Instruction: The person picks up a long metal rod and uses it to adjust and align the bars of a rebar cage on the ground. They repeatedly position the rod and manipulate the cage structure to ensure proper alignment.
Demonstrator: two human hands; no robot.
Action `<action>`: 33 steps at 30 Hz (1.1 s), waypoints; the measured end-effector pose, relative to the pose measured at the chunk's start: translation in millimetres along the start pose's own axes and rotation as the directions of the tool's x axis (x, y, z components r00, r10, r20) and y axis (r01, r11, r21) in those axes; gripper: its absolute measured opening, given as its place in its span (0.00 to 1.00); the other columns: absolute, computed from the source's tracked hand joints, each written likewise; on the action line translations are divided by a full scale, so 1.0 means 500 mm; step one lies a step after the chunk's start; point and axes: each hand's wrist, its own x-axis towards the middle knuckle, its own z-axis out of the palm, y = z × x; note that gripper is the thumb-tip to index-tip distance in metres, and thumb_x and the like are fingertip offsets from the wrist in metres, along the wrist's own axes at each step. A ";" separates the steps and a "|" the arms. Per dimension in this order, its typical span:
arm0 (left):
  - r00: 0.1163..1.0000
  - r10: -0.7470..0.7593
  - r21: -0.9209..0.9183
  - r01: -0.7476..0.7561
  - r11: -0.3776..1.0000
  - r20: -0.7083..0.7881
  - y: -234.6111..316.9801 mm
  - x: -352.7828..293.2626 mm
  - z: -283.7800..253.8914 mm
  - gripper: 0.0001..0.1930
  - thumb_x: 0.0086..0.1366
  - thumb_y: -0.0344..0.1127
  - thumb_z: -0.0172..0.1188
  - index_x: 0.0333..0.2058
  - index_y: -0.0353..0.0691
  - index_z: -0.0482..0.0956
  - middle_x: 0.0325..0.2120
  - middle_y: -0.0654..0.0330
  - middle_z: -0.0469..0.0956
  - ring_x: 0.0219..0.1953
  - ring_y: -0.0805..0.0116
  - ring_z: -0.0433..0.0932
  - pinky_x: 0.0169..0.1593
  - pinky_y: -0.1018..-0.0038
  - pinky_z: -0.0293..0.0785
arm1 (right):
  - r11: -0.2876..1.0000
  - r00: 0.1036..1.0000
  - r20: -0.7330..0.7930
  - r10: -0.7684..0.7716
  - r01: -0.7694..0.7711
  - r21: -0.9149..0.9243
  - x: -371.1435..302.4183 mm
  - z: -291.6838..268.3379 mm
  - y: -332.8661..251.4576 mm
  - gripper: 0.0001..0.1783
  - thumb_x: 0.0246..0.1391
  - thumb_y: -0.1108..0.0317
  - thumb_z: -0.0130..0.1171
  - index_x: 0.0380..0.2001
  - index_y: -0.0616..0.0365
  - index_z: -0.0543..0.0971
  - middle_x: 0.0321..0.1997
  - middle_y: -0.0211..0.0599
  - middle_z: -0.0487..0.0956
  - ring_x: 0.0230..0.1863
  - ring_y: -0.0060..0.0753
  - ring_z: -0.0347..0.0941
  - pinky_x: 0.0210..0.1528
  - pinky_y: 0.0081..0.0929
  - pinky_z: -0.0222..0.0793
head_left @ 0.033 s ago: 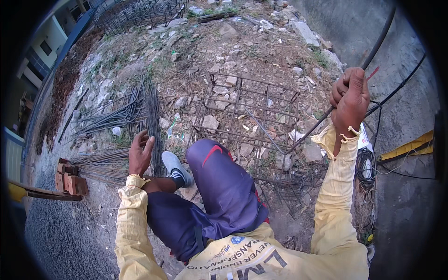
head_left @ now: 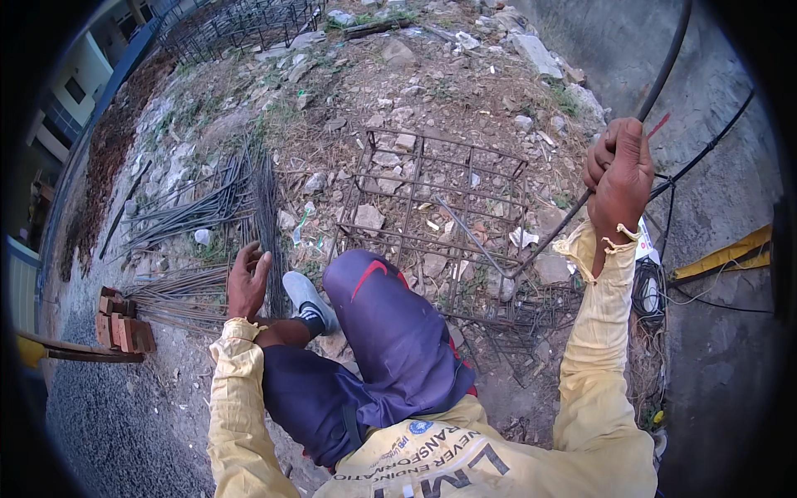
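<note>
Dark bent rod (head_left: 667,70) at 2 o'clock, right hand (head_left: 618,166) clenched round it, guess that's to steady long length near rebar cage (head_left: 415,183) at 1. Left hand (head_left: 247,282) at 9 loose, holding nothing, probably for balance.

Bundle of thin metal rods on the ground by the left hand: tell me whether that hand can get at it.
Probably yes: the left hand looks empty and nothing shows between it and the bundle of thin metal rods, though the hand's height above them is unclear.
</note>
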 end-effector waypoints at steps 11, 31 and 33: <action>0.977 -0.103 0.038 0.097 0.995 0.189 -0.019 -0.003 0.021 0.21 0.68 0.40 0.60 0.53 0.32 0.74 0.44 0.51 0.80 0.45 0.65 0.79 0.50 0.71 0.74 | 0.958 0.961 0.001 0.276 -0.275 -0.085 0.000 -0.027 -0.009 0.22 0.69 0.47 0.46 0.26 0.49 0.66 0.16 0.16 0.55 0.14 0.09 0.47 0.13 0.14 0.40; 0.905 -0.209 0.311 0.092 0.946 0.369 -0.023 -0.024 0.001 0.24 0.65 0.48 0.59 0.53 0.36 0.75 0.41 0.47 0.82 0.45 0.51 0.81 0.50 0.62 0.75 | 0.920 0.923 -0.074 0.378 -0.365 0.146 -0.172 0.098 0.172 0.23 0.70 0.47 0.44 0.27 0.52 0.64 0.15 0.20 0.54 0.13 0.13 0.45 0.12 0.17 0.39; 0.903 -0.216 0.300 0.104 0.948 0.372 -0.023 -0.026 0.004 0.24 0.65 0.48 0.59 0.53 0.37 0.75 0.42 0.46 0.81 0.46 0.50 0.81 0.51 0.61 0.75 | 0.934 0.933 -0.108 0.343 -0.325 0.150 -0.174 0.113 0.177 0.22 0.69 0.47 0.44 0.27 0.52 0.64 0.17 0.21 0.56 0.13 0.13 0.46 0.12 0.17 0.40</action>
